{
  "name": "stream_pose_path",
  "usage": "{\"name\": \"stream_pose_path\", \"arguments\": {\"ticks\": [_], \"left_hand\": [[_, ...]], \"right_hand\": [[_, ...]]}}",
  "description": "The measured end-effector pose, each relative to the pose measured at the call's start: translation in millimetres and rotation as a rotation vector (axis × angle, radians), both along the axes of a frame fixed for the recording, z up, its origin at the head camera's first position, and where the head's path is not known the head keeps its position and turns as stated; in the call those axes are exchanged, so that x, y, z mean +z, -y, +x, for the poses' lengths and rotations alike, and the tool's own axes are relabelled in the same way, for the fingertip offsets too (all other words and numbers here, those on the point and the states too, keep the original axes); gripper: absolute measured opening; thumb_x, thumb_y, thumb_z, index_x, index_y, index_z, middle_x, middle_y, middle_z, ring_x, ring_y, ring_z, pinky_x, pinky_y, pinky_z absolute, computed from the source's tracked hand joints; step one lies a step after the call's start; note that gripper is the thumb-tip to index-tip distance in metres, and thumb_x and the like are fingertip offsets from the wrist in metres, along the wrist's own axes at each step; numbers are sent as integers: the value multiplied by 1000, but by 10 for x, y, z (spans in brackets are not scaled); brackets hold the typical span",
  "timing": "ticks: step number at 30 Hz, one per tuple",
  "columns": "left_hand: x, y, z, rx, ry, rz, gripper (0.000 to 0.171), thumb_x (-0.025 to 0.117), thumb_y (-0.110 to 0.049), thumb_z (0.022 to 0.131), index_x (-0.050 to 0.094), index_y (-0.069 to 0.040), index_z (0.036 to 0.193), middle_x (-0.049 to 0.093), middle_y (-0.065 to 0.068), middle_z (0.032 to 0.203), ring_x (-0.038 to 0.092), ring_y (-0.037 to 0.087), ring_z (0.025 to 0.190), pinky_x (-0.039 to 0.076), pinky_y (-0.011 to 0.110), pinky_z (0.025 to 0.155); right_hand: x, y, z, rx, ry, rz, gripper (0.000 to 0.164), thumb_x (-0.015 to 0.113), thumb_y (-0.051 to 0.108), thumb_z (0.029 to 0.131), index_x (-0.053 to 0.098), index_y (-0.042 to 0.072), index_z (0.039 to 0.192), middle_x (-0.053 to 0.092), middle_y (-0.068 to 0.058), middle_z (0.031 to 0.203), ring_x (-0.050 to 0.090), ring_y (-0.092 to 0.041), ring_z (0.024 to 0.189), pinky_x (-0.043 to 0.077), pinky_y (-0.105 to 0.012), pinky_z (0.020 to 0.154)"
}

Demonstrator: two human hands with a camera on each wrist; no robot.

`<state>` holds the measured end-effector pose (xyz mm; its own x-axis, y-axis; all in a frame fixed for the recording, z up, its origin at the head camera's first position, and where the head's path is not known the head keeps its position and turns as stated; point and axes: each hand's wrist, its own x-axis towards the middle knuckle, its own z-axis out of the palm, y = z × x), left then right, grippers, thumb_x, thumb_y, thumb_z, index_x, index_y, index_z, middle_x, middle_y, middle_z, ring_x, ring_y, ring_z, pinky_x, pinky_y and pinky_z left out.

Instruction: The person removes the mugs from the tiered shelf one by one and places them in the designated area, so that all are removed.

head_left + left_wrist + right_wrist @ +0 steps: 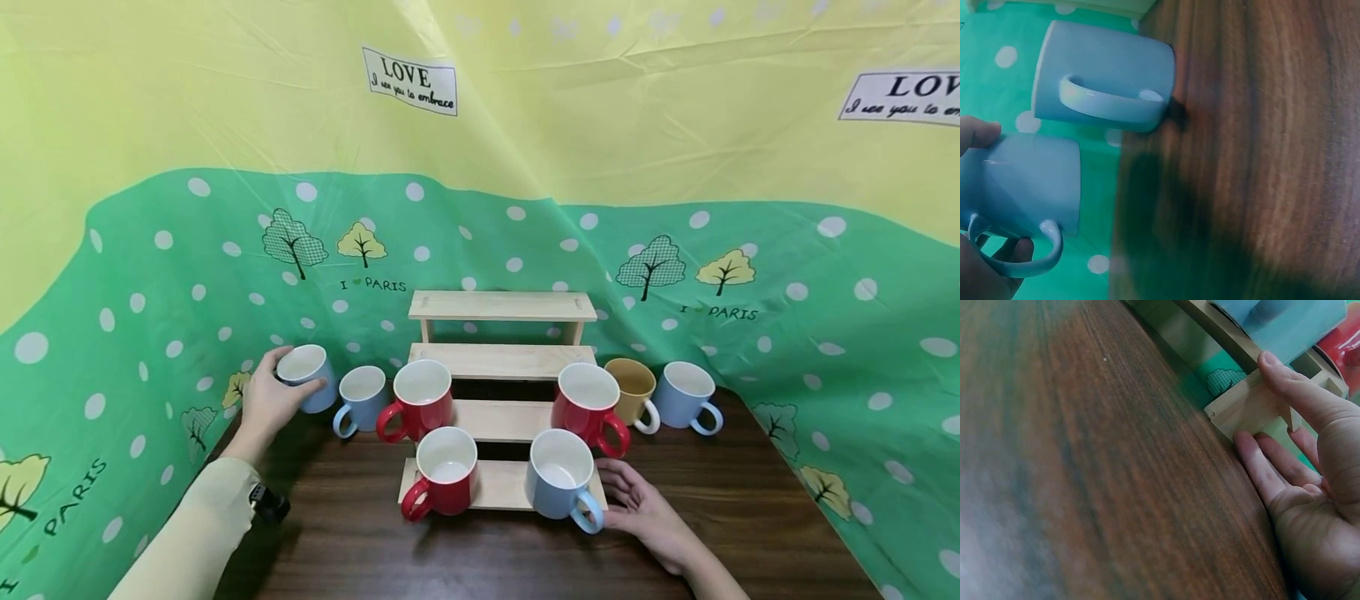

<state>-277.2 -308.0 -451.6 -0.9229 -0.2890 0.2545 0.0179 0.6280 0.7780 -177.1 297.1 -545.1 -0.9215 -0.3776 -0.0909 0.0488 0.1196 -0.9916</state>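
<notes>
At the far left, my left hand (272, 398) grips a light blue mug (313, 372) by its body, raised above the table. Its handle faces the camera in the left wrist view, where a second blue mug (1107, 75) stands beside it. My right hand (651, 510) is at the right end of a stepped wooden stand (502, 487), with thumb and fingers on either side of its side piece (1244, 403). The bottom step bears a red mug (453, 487) and a blue mug (557, 479). Higher up stand two more red mugs, left (427, 404) and right (579, 412).
Right of the stand, a mustard-yellow mug (628, 385) and a blue mug (684, 396) stand on the dark wooden table (360, 533). The stand's upper two shelves (502, 306) are bare. A green and yellow printed cloth (517, 242) hangs behind and at both sides.
</notes>
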Motion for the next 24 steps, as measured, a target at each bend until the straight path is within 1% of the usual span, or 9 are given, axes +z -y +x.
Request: {"name": "stream_pose_path", "arguments": {"ticks": [6, 9, 14, 21, 24], "left_hand": [[-187, 49, -45, 9, 14, -11, 93, 92, -32, 88, 43, 0, 161, 53, 32, 151, 55, 51, 130, 48, 68, 105], [-251, 56, -61, 19, 18, -7, 93, 92, -32, 89, 43, 1, 160, 53, 33, 151, 55, 51, 130, 49, 68, 105], [-299, 54, -87, 34, 30, 5, 92, 91, -31, 88, 43, 1, 160, 52, 34, 151, 54, 53, 131, 48, 69, 106], [-357, 53, -137, 46, 73, 10, 93, 91, -28, 89, 41, 1, 161, 50, 34, 154, 52, 53, 134, 48, 69, 107], [-377, 53, -138, 50, 85, 15, 93, 92, -26, 89, 40, 2, 161, 50, 34, 155, 51, 53, 135, 48, 69, 109]], "right_hand": [[-5, -7, 1, 1, -3, 1, 77, 77, 5, 101, 30, -5, 162, 50, -29, 155, 61, -13, 130, 55, -27, 105], [-6, -7, -1, 1, -2, 2, 78, 77, 5, 101, 29, -5, 162, 50, -29, 155, 61, -13, 130, 55, -27, 105], [-3, -9, 2, -1, -2, 3, 78, 77, 5, 101, 29, -5, 162, 50, -29, 155, 61, -13, 130, 55, -27, 105], [-9, -15, -6, 7, -6, -3, 77, 76, 5, 102, 29, -5, 162, 50, -28, 155, 61, -12, 130, 55, -26, 105], [-14, -17, -7, 12, -4, -2, 77, 76, 5, 102, 29, -5, 162, 50, -28, 155, 61, -11, 131, 53, -25, 106]]}}
